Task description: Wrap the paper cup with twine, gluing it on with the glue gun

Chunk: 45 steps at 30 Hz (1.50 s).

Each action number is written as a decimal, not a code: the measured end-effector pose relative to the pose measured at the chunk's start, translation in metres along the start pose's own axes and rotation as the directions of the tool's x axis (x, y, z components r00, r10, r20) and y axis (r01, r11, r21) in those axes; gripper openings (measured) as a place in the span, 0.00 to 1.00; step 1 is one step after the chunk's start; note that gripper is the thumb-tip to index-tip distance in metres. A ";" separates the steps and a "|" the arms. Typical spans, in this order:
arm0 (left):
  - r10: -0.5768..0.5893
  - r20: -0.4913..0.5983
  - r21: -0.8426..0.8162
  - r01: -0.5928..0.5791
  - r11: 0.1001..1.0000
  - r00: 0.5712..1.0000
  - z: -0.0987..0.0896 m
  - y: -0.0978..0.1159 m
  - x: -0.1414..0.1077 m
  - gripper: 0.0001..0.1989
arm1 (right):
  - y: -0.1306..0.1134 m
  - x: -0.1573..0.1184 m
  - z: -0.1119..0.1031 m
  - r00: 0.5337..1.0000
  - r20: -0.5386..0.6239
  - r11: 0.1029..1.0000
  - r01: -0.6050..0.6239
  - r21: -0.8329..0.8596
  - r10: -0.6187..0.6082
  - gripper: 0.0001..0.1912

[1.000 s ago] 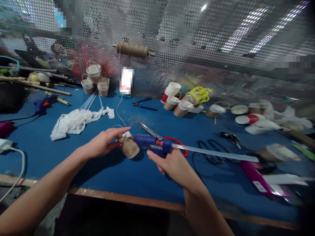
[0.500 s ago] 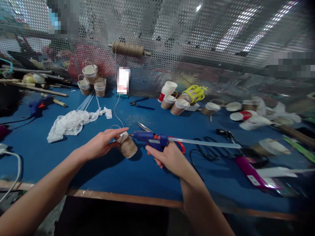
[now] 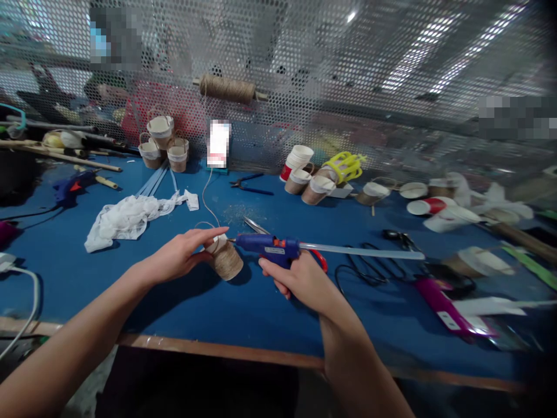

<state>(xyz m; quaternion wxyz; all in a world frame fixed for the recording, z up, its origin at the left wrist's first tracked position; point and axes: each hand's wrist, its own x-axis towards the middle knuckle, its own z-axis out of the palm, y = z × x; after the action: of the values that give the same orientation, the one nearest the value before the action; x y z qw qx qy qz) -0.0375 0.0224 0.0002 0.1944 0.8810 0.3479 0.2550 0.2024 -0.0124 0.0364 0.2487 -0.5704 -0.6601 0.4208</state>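
Observation:
My left hand (image 3: 185,252) holds a small twine-wrapped cup (image 3: 228,262) by its white rim, the cup tilted on the blue table. My right hand (image 3: 300,276) is wrapped round the grip of a blue glue gun (image 3: 267,245), its nozzle pointing left at the cup's upper edge. A long clear glue stick (image 3: 365,251) sticks out of the gun's back. Twine (image 3: 208,197) runs down to the cup from a spool (image 3: 227,89) on the mesh. Red-handled scissors (image 3: 255,225) lie partly hidden behind the gun.
Finished little baskets (image 3: 160,130) stand at the back left, near white lace (image 3: 126,220). Pliers (image 3: 252,184) lie behind the cup. More cups (image 3: 319,188) and a yellow net stand right of them. A black cable (image 3: 369,270) and a purple packet (image 3: 444,307) lie right.
The glue gun and my right hand have shifted very slightly to the right. My left hand keeps its hold on the cup.

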 end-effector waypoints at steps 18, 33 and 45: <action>0.016 -0.002 -0.058 -0.016 0.998 1.000 -0.001 -0.001 0.001 0.25 | -0.002 -0.007 0.005 1.000 0.011 0.999 0.018 -0.029 -0.018 0.14; 0.044 -0.031 -0.063 -0.046 0.997 0.999 0.004 -0.004 0.000 0.26 | -0.007 -0.015 0.016 0.993 -0.066 0.964 0.082 -0.253 -0.102 0.12; 0.028 -0.025 -0.098 -0.030 0.995 0.999 0.005 -0.003 0.000 0.25 | 0.002 -0.013 0.013 0.980 -0.094 0.958 0.146 -0.246 -0.174 0.12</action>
<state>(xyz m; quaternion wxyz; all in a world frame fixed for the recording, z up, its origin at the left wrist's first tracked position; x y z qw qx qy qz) -0.0363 0.0240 -0.0051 0.2297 0.8722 0.3245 0.2849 0.1961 -0.0284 0.0303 0.2493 -0.5640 -0.7344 0.2836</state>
